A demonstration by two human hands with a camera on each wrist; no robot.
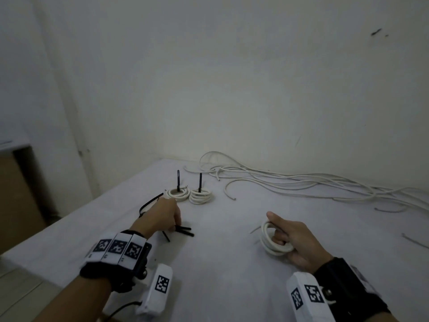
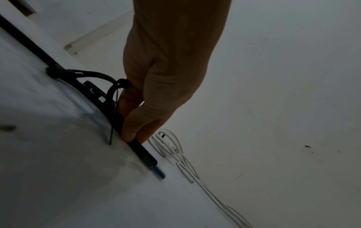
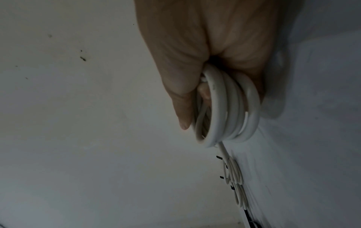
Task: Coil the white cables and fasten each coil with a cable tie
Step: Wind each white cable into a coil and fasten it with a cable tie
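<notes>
While the right hand (image 1: 294,238) grips a white cable coil (image 1: 274,240) with fingers curled through its loops, the left hand (image 1: 162,217) pinches a black cable tie (image 2: 144,155) against the tabletop (image 1: 220,275). Two tied coils (image 1: 189,195) sit just beyond the left hand; loose white cables (image 1: 301,182) lie well beyond the right hand.

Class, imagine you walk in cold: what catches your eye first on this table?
First the right hand gripping an untied white coil near the front, while the left hand reaches into loose black cable ties. Behind stand two tied coils, ties pointing up, and uncoiled white cables sprawl along the wall.
</notes>
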